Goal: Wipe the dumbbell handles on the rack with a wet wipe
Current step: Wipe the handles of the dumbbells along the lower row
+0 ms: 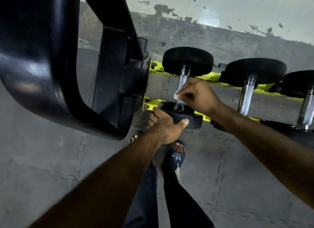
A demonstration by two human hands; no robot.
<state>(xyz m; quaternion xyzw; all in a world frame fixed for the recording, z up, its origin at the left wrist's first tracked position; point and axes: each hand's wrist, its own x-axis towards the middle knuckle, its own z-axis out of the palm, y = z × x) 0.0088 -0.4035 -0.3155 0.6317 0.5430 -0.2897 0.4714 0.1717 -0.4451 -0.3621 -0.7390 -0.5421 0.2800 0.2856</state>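
While the right hand (198, 96) is curling its fingers round the knurled chrome handle (182, 82) of the leftmost dumbbell, it is clamping a crumpled white wet wipe (176, 95) against the metal. Only a small tuft of the wipe is showing at the left edge of the fist, about halfway along the bar. The left hand (165, 127) is gripping the near black rubber head (192, 119) of the same dumbbell, with its thumb lying over the front rim and its fingers wrapping round the left side. The far black rubber head (187, 61) is sitting on the back rail of the yellow-green metal rack (208, 77), close to the stained grey wall (237, 10). Two more chrome-handled dumbbells are lying on the rack to the right, the second dumbbell (246, 96) just beside the right wrist and the third dumbbell (307, 108) at the picture's edge. A large glossy black machine frame (42, 57) is filling the left side, touching the rack's end plate. Below, the person is standing on grey interlocking floor mats (51, 159) in dark trousers and a dark blue slide sandal (176, 155).
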